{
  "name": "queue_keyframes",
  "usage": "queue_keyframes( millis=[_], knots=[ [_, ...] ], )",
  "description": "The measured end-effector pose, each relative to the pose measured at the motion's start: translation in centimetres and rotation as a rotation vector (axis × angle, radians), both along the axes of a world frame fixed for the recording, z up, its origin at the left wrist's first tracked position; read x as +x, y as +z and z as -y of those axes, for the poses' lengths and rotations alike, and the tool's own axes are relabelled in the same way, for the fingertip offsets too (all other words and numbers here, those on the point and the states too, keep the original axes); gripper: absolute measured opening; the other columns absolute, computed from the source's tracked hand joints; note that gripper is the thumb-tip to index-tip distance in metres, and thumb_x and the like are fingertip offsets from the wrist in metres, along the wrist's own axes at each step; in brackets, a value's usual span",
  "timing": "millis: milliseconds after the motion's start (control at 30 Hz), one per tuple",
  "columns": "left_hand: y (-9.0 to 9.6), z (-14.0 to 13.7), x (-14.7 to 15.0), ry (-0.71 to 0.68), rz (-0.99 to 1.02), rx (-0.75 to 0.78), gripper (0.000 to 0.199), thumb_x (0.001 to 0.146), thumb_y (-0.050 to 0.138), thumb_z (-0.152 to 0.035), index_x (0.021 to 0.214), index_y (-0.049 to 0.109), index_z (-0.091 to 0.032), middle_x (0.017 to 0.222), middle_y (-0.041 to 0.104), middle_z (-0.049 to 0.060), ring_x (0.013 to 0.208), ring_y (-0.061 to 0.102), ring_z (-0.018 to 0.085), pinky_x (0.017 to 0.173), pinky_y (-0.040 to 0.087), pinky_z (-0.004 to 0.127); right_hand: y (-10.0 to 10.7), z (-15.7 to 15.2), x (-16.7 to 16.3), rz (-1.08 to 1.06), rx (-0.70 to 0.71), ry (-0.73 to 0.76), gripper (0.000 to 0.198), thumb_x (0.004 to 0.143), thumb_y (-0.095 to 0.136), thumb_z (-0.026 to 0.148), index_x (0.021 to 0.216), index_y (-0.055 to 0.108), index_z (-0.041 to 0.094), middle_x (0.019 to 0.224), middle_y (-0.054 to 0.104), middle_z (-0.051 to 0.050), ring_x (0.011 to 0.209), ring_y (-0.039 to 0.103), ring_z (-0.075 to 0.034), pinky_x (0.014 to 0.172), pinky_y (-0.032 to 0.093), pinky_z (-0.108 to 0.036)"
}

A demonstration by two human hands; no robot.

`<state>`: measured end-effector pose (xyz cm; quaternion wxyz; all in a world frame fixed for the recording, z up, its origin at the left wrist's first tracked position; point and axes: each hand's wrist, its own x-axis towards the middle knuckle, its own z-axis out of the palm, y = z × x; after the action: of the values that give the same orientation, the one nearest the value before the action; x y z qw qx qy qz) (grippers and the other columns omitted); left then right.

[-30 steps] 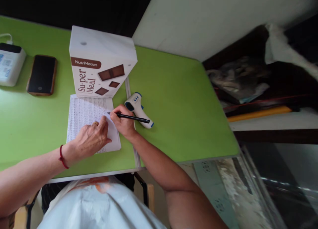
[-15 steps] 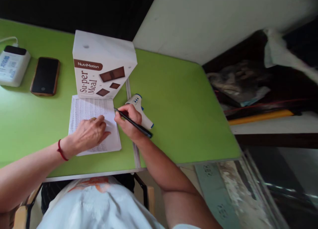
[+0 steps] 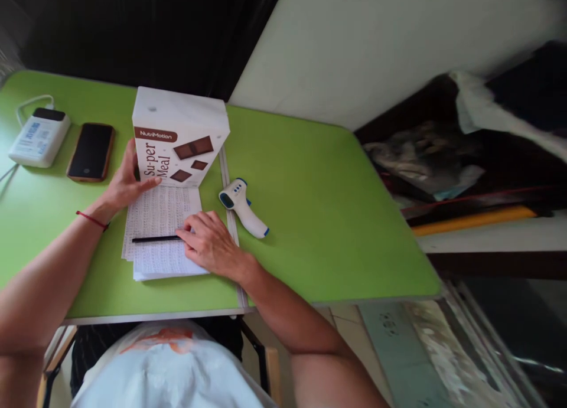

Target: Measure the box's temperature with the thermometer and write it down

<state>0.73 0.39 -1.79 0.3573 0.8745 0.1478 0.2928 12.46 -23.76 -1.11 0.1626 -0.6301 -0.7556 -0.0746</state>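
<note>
My left hand (image 3: 126, 186) has left the paper (image 3: 162, 231) and now rests open against the side of the Su-per Meal box (image 3: 177, 139). My right hand (image 3: 210, 245) has laid the pen (image 3: 155, 239) flat across the sheet, fingers loosely bent at its end. A thermometer (image 3: 243, 206) lies just right; phone (image 3: 91, 151) and power bank (image 3: 39, 137) sit left on the green counter (image 3: 319, 207).

Both forearms were bare, no sleeves visible below elbows. Left hand (image 3: 126, 183) had thin red cord bracelet (image 3: 92, 220) at wrist, on the side away from green table (image 3: 319, 207) far edge. Right hand (image 3: 212, 245) wore no band at wrist. Torso, at table near edge, was covered by white garment (image 3: 177, 369) with orange print (image 3: 162, 335) near top.
</note>
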Motion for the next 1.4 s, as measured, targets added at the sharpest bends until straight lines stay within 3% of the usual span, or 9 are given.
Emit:
queue_keyframes(
  millis=[167, 433, 667, 800, 933, 1033, 1167, 1267, 1400],
  knots=[
    [-1.4, -0.8, 0.4, 0.118, 0.122, -0.062, 0.084, 0.076, 0.081, -0.071, 0.136, 0.053, -0.020, 0.129, 0.058, 0.016, 0.123, 0.056, 0.036, 0.107, 0.049, 0.054, -0.8, -0.5, 0.4, -0.048, -0.037, 0.044, 0.013, 0.099, 0.071, 0.025, 0.107, 0.075, 0.016, 0.101, 0.063, -0.008, 0.096, 0.052, -0.022, 0.088, 0.036, -0.036],
    [1.0, 2.7, -1.1, 0.080, 0.136, -0.342, 0.064, 0.084, 0.072, -0.073, 0.116, 0.063, -0.019, 0.104, 0.068, 0.010, 0.089, 0.065, 0.026, 0.072, 0.056, 0.038, -1.2, -1.0, 0.3, -0.092, 0.067, 0.055, 0.008, 0.097, 0.075, 0.022, 0.099, 0.077, 0.015, 0.094, 0.066, -0.006, 0.091, 0.056, -0.021, 0.088, 0.040, -0.037],
    [0.0, 3.3, -1.3, 0.192, -0.005, 0.018, 0.076, 0.094, 0.041, -0.083, 0.125, 0.062, -0.017, 0.109, 0.066, 0.016, 0.102, 0.062, 0.034, 0.088, 0.054, 0.052, -0.2, -0.6, 1.9, -0.172, 0.100, 0.045, 0.014, 0.096, 0.075, 0.029, 0.096, 0.075, 0.015, 0.093, 0.069, -0.006, 0.086, 0.062, -0.020, 0.080, 0.048, -0.035],
    [-0.4, 3.1, -1.1, 0.138, -0.015, -0.043, 0.082, 0.096, 0.038, -0.083, 0.138, 0.055, -0.014, 0.126, 0.063, 0.018, 0.121, 0.059, 0.038, 0.103, 0.049, 0.057, 1.4, 0.4, 5.4, -0.243, 0.010, -0.541, 0.025, 0.092, 0.074, 0.029, 0.109, 0.071, 0.011, 0.103, 0.069, -0.013, 0.093, 0.064, -0.024, 0.077, 0.053, -0.035],
    [-0.4, 2.9, -1.2, 0.122, -0.028, -0.071, 0.082, 0.094, 0.037, -0.085, 0.137, 0.054, -0.017, 0.130, 0.062, 0.018, 0.124, 0.057, 0.040, 0.105, 0.047, 0.060, 2.4, 1.2, 7.5, -0.180, -0.399, -0.933, 0.059, 0.084, 0.085, 0.035, 0.130, 0.062, 0.005, 0.121, 0.063, -0.023, 0.105, 0.064, -0.032, 0.079, 0.054, -0.037],
    [-0.4, 2.5, -1.3, 0.094, -0.075, -0.053, 0.095, 0.080, 0.052, -0.093, 0.137, 0.054, -0.017, 0.131, 0.059, 0.020, 0.124, 0.055, 0.043, 0.106, 0.047, 0.064, 2.5, 1.2, 7.8, -0.261, -0.547, -0.897, 0.030, 0.097, 0.071, 0.036, 0.110, 0.070, 0.010, 0.104, 0.069, -0.016, 0.088, 0.067, -0.026, 0.075, 0.050, -0.035],
    [-0.4, 2.1, -1.5, 0.025, -0.095, -0.048, 0.098, 0.079, 0.058, -0.090, 0.141, 0.051, -0.015, 0.133, 0.055, 0.021, 0.126, 0.052, 0.043, 0.109, 0.045, 0.066, 2.6, 0.6, 7.2, -0.661, -0.213, -0.898, 0.025, 0.086, 0.073, 0.037, 0.093, 0.067, 0.014, 0.087, 0.068, -0.009, 0.073, 0.061, -0.022, 0.066, 0.045, -0.033],
    [-0.3, 2.1, -1.6, -0.029, -0.059, -0.047, 0.084, 0.090, 0.054, -0.082, 0.142, 0.050, -0.016, 0.136, 0.054, 0.020, 0.134, 0.047, 0.042, 0.115, 0.039, 0.065, 2.5, -0.2, 5.0, -1.268, 0.100, -0.554, 0.039, 0.074, 0.072, 0.052, 0.093, 0.065, 0.018, 0.078, 0.062, -0.003, 0.068, 0.055, -0.018, 0.063, 0.044, -0.031],
    [-0.2, 2.2, -1.7, -0.036, -0.057, -0.031, 0.080, 0.091, 0.055, -0.078, 0.143, 0.048, -0.017, 0.136, 0.055, 0.020, 0.128, 0.051, 0.040, 0.113, 0.040, 0.066, 1.7, -1.2, 0.8, -1.796, 0.033, -0.233, 0.046, 0.073, 0.073, 0.055, 0.101, 0.065, 0.019, 0.077, 0.056, -0.001, 0.062, 0.049, -0.014, 0.057, 0.040, -0.029]
  ],
)
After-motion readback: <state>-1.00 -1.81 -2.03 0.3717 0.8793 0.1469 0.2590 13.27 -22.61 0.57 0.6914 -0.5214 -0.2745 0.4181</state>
